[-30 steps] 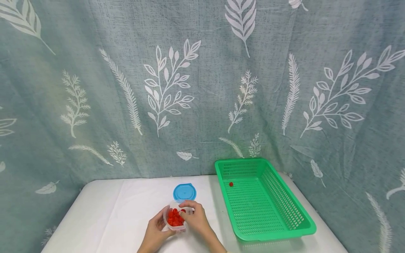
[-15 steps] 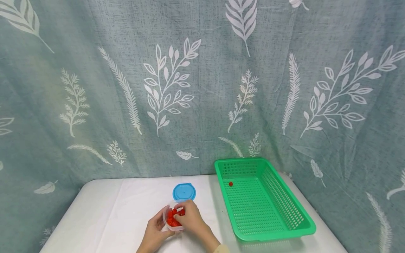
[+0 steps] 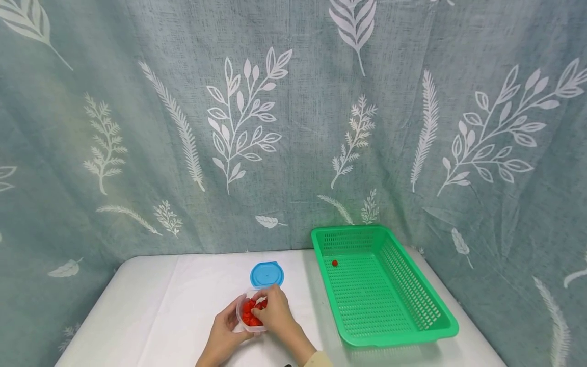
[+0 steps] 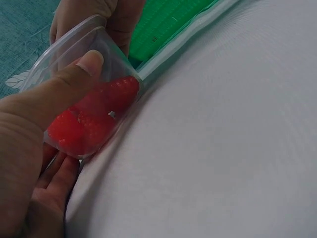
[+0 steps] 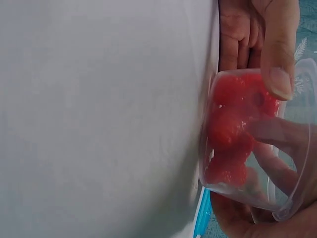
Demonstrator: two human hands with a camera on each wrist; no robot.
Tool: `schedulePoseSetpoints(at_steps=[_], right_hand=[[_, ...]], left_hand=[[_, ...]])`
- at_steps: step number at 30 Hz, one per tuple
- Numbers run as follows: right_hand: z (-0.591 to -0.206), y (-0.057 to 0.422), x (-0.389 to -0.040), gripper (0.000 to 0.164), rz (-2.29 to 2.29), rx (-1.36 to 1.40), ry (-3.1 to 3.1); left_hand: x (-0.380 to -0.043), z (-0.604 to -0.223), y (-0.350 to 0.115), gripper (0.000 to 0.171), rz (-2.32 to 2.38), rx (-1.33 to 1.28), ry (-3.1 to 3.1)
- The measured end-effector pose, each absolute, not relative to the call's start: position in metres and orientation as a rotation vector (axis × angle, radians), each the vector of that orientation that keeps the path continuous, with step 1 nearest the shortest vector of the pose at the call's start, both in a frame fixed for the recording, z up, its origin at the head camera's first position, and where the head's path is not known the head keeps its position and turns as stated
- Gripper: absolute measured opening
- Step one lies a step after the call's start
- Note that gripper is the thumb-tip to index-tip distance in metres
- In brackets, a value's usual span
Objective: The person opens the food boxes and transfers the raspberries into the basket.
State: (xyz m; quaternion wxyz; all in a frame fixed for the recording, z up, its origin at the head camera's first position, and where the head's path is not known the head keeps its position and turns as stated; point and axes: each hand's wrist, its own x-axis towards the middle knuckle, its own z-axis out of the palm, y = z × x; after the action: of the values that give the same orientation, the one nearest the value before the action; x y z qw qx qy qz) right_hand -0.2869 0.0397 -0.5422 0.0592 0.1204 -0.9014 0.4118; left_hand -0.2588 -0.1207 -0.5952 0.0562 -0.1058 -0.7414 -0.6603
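Observation:
A small clear plastic container (image 3: 252, 329) stands on the white table, with several red raspberries (image 4: 94, 124) in it. My left hand (image 3: 225, 330) grips it from the left, the thumb along one wall in the left wrist view. The fingers of my right hand (image 3: 276, 312) reach down inside over the rim. Through the clear wall in the right wrist view, a fingertip of that hand meets a raspberry (image 5: 227, 130), and the fingers look pinched around it. The hand partly hides the berries from the head view.
Behind the container lies a blue lid (image 3: 267, 274), flat on the white tablecloth (image 3: 183, 295). To the right is a large green plastic basket (image 3: 390, 340) with one red berry (image 3: 335, 263) near its far left corner. A patterned curtain (image 3: 293, 204) hangs behind the table.
My right hand has gone deeper into the container, and its thumb and fingers have drawn together among the berries. My left hand keeps its grip. The head view has tilted slightly.

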Motion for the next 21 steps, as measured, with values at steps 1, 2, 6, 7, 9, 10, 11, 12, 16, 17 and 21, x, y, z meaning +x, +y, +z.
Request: schedulePoseSetpoints(at_steps=[1,2,6,7,9,10,11,12,16,17,21], right_hand=[[-0.5421,0.0395,-0.2871,0.018,1.242,0.367,-2.729],[-0.5422,0.0391,-0.2872,0.018,1.236,0.365,-2.728],[-0.5422,0.0384,-0.2879,0.018,1.205,0.368,-2.737],[-0.5418,0.0383,-0.2881,0.018,1.201,0.369,-2.742],[-0.5414,0.0385,-0.2888,0.018,1.197,0.381,-2.745],[-0.5412,0.0386,-0.2892,0.017,1.200,0.386,-2.750],[-0.5409,0.0390,-0.2895,0.017,1.203,0.399,-2.751],[-0.5403,0.0395,-0.2896,0.017,1.210,0.411,-2.752],[-0.5398,0.0410,-0.2899,0.015,1.224,0.424,-2.755],[-0.5398,0.0412,-0.2898,0.015,1.226,0.426,-2.754],[-0.5398,0.0407,-0.2895,0.013,1.240,0.413,-2.752]], left_hand=[[-0.2590,-0.5952,-0.1210,0.088,-1.994,-0.327,-2.249],[-0.2592,-0.5952,-0.1212,0.088,-1.990,-0.332,-2.247],[-0.2592,-0.5958,-0.1216,0.087,-1.991,-0.326,-2.246],[-0.2590,-0.5957,-0.1216,0.087,-2.006,-0.317,-2.241],[-0.2590,-0.5959,-0.1216,0.087,-2.024,-0.307,-2.238],[-0.2592,-0.5962,-0.1216,0.087,-2.027,-0.303,-2.241],[-0.2592,-0.5962,-0.1215,0.086,-2.043,-0.290,-2.236],[-0.2593,-0.5962,-0.1213,0.086,-2.049,-0.287,-2.235],[-0.2598,-0.5966,-0.1203,0.087,-2.053,-0.272,-2.243],[-0.2598,-0.5966,-0.1201,0.087,-2.050,-0.273,-2.243],[-0.2599,-0.5969,-0.1198,0.087,-2.043,-0.279,-2.238]])
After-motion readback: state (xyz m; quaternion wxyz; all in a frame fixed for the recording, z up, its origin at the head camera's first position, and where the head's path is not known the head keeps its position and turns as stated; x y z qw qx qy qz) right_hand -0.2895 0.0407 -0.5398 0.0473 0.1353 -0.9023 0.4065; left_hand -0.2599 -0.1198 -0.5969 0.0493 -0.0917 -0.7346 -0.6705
